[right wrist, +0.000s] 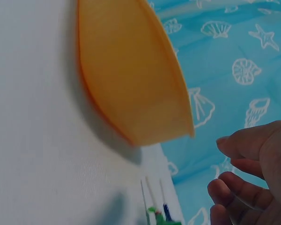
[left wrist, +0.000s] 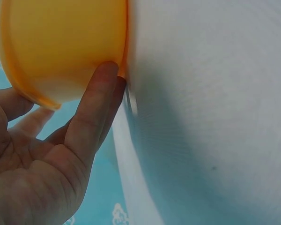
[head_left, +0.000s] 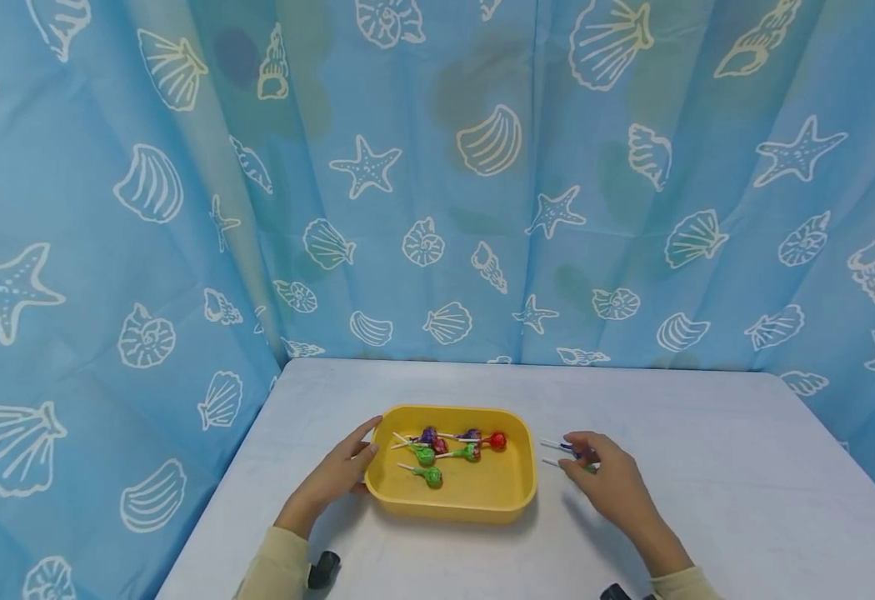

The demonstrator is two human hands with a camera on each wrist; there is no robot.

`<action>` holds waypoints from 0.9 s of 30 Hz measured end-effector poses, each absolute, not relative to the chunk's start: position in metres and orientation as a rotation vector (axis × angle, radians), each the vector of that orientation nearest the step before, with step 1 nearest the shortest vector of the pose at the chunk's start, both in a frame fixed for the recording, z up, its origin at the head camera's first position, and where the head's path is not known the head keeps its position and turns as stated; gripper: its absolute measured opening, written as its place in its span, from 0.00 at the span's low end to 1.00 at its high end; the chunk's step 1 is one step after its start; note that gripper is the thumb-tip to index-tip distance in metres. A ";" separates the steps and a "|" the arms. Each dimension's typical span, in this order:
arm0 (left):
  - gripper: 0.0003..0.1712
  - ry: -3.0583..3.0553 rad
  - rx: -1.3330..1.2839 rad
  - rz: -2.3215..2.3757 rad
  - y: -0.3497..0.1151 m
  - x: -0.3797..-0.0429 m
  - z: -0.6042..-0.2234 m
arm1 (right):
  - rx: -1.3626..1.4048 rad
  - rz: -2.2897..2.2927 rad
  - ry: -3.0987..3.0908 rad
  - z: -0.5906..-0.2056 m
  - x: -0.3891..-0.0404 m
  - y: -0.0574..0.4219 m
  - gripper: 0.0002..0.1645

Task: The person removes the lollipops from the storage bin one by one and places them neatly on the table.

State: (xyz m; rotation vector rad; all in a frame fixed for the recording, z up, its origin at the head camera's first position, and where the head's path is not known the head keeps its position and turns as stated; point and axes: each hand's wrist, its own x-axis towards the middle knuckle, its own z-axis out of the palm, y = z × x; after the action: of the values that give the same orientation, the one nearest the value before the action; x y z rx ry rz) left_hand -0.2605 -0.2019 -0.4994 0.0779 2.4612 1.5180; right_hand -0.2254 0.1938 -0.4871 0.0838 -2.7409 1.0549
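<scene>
My left hand [head_left: 336, 471] rests against the left end of a yellow plastic tray [head_left: 448, 510]. In the left wrist view, nearly straight fingers [left wrist: 91, 105] lie along its outer wall, with the thumb at the rim. Several lollipops with green, purple and red wrappers, among them a red one [head_left: 493, 441], lie inside. Beyond the tray's right end, my right hand [head_left: 608, 475] hovers over more lollipops [right wrist: 161, 215] on the table, sticks toward the tray. Its fingers are loosely bent, with a gap between thumb and fingers, beside the wrapped heads, which the hand partly hides in the head view.
The table [head_left: 737, 500] wears a white cloth. Behind it and to the left hangs a blue curtain [head_left: 407, 292] printed with white shells and starfish. A black wrist strap part [head_left: 324, 570] shows by the left sleeve [head_left: 276, 567].
</scene>
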 end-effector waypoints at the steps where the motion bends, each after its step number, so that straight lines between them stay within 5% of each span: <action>1: 0.31 2.461 0.080 1.519 -0.202 -0.261 -0.499 | 0.092 1.057 -2.741 -0.485 -0.225 0.191 0.23; 27: 0.31 2.451 0.081 1.538 -0.201 -0.259 -0.495 | 0.332 1.060 -2.714 -0.466 -0.234 0.143 0.23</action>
State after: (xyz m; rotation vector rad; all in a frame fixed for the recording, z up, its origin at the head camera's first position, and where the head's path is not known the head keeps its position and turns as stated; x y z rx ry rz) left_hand -0.2588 -0.2014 -0.4952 0.0813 2.4513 1.5376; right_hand -0.2337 0.1428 -0.4657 0.3323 -2.7140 1.0603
